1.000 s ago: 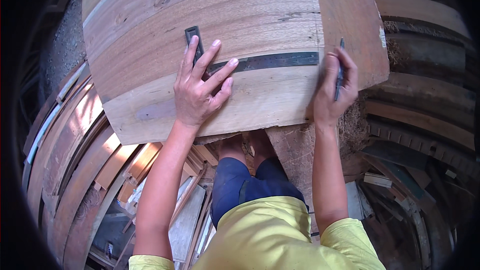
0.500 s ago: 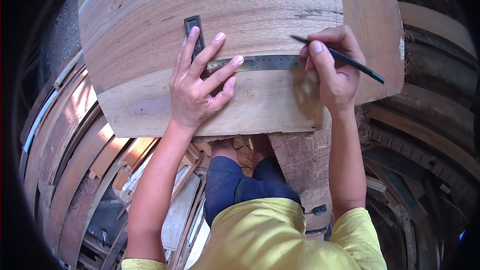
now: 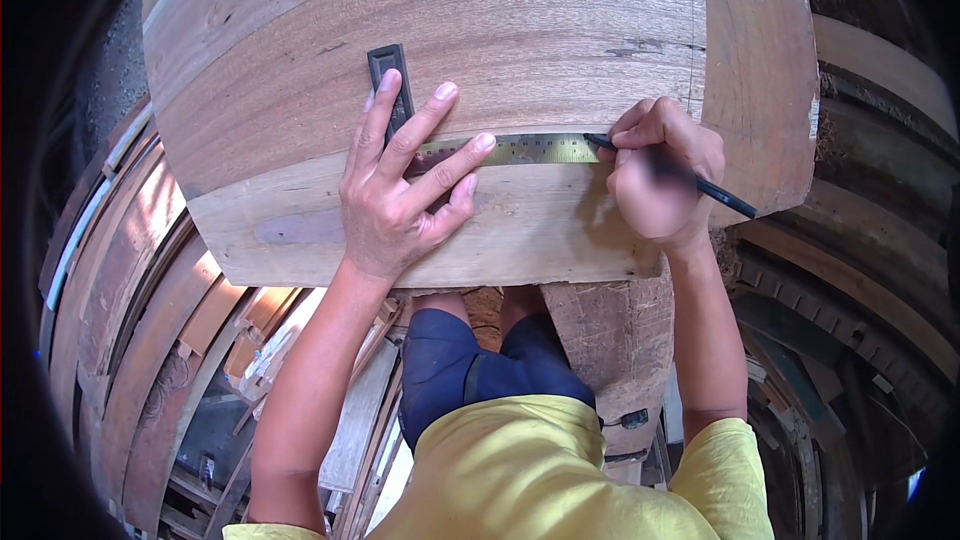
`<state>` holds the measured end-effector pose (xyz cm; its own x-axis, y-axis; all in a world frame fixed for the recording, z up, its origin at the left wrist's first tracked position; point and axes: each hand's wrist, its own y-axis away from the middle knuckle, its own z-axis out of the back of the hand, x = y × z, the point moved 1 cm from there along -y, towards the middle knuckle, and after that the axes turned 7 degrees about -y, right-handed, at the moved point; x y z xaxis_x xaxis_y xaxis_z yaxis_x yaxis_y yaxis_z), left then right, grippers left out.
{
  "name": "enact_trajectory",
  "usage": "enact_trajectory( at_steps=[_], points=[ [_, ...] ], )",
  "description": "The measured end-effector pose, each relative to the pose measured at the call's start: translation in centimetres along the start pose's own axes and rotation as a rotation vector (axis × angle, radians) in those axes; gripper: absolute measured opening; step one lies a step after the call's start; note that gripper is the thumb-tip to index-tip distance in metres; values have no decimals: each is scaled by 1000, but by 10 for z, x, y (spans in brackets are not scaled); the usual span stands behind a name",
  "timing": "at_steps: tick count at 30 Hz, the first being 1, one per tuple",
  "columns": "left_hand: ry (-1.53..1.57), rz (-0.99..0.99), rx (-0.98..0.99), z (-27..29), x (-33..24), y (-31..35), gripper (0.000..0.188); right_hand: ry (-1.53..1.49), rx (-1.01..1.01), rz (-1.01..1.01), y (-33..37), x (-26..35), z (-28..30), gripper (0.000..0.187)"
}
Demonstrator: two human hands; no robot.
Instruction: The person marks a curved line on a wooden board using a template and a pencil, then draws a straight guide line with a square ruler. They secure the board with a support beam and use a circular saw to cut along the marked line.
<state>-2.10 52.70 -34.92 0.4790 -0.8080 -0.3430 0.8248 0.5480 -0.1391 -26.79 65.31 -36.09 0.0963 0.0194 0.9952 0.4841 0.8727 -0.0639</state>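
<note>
A wide wooden plank (image 3: 560,30) lies across in front of me. On it rests a try square with a dark handle (image 3: 390,80) and a metal ruler blade (image 3: 530,149). My left hand (image 3: 400,190) presses flat on the square, fingers spread over handle and blade. My right hand (image 3: 655,175) grips a dark pencil (image 3: 715,190), whose tip touches the plank at the blade's upper edge near its right end.
A rough wooden block (image 3: 615,340) stands under the plank's near edge. Stacked planks and wood strips (image 3: 130,310) lie on the left below the plank. More dark timbers (image 3: 870,270) curve along the right. My legs (image 3: 480,370) are beneath the plank.
My right hand moved left along the plank and brought the pencil tip down onto the ruler blade's edge. My left hand stays pressed on the square.
</note>
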Motion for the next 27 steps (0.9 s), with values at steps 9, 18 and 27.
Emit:
enact_trajectory(
  at_steps=[9,18,27],
  points=[
    [4,0,9,0,0,-1,46,61,13,22,0,0,-1,7],
    [3,-2,-1,-2,1,0,46,81,27,65,-2,-2,-2,6],
    [8,-3,-4,-1,1,1,47,78,19,49,0,-2,-3,6]
  ],
)
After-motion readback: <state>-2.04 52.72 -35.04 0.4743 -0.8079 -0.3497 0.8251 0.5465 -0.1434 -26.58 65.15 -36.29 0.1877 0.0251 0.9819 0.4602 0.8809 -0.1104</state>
